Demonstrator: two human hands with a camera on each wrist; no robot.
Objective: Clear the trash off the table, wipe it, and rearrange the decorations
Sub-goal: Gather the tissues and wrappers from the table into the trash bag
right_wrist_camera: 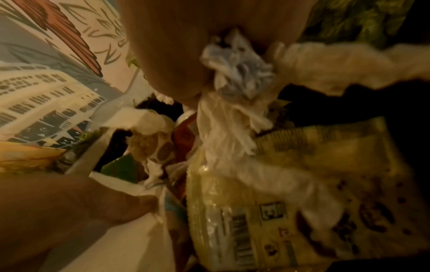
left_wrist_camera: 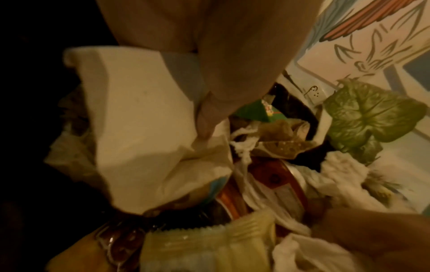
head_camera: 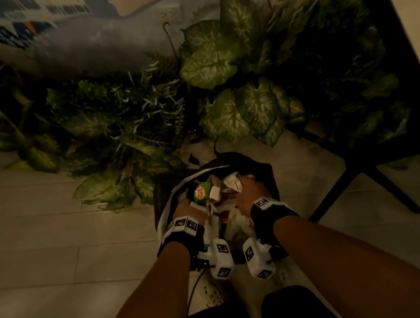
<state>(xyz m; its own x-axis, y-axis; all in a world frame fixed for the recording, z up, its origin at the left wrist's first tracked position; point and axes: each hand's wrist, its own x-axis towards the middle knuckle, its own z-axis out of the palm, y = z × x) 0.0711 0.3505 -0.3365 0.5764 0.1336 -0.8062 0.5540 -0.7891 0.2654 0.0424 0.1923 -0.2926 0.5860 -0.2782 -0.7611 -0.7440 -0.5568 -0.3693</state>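
A trash bin with a black liner [head_camera: 269, 173] stands on the floor at my feet, full of wrappers and tissues. Both hands are down inside it. My left hand [head_camera: 185, 210] pinches a folded white paper [left_wrist_camera: 139, 119] at the bin's left side, thumb on top. My right hand [head_camera: 248, 191] grips a crumpled tissue [right_wrist_camera: 237, 73] over the pile, at the right. A green packet [head_camera: 202, 193] and a yellow wrapper [right_wrist_camera: 279, 202] lie between the hands. The fingertips of both hands are hidden in the trash.
Leafy artificial plants [head_camera: 220, 63] crowd the floor just behind the bin. Dark furniture legs [head_camera: 374, 176] stand to the right. Pale floor tiles [head_camera: 58, 250] spread to the left, and a painted wall [head_camera: 90, 42] rises behind the plants.
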